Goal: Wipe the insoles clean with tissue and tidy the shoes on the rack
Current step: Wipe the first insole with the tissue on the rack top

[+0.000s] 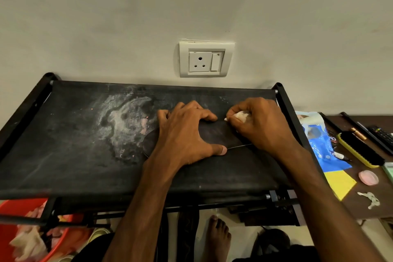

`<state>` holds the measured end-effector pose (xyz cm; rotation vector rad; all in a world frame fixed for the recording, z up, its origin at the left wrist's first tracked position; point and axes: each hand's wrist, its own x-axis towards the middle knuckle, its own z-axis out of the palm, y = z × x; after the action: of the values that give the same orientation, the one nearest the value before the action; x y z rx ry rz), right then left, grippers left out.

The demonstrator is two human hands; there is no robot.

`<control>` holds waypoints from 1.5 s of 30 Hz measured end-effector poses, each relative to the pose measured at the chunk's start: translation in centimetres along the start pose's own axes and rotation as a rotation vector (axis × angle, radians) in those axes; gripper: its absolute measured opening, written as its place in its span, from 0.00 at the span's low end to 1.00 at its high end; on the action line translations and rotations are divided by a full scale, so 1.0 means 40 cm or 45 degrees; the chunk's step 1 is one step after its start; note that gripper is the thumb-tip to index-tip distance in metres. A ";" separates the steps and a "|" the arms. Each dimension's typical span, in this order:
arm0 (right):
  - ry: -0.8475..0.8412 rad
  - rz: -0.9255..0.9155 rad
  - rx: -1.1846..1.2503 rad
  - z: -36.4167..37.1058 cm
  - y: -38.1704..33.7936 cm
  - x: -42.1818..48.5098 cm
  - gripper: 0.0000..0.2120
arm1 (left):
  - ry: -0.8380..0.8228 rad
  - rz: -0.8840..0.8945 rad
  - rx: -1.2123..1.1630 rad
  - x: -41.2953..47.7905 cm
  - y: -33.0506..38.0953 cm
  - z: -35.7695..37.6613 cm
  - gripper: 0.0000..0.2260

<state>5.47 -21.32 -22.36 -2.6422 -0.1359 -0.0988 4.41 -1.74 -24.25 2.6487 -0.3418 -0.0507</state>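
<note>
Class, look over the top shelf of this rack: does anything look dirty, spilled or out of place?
Yes. A pale, powdery stain spreads across the black fabric shelf, just left of the left hand; it looks like a dried spill or dust against the dark cloth.

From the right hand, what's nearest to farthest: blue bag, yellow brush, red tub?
1. blue bag, just right of the right hand
2. yellow brush, further right on the table
3. red tub, far left, below the rack
</note>
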 end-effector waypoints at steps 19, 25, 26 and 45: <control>-0.002 0.103 -0.002 -0.012 0.008 -0.004 0.02 | 0.008 0.026 -0.027 0.001 -0.003 0.005 0.33; -0.129 0.112 -0.053 -0.036 0.016 -0.010 0.03 | 0.018 0.012 -0.051 0.000 -0.008 0.007 0.34; -0.181 0.108 -0.061 -0.047 0.022 -0.019 0.02 | 0.021 0.010 -0.050 0.000 -0.009 0.007 0.34; -0.169 0.154 -0.047 -0.053 0.027 -0.016 0.02 | 0.022 0.004 -0.050 0.000 -0.011 0.006 0.34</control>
<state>4.87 -23.33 -21.08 -2.6862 -0.0184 0.1158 4.48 -1.48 -24.66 2.6085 -0.3358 -0.0325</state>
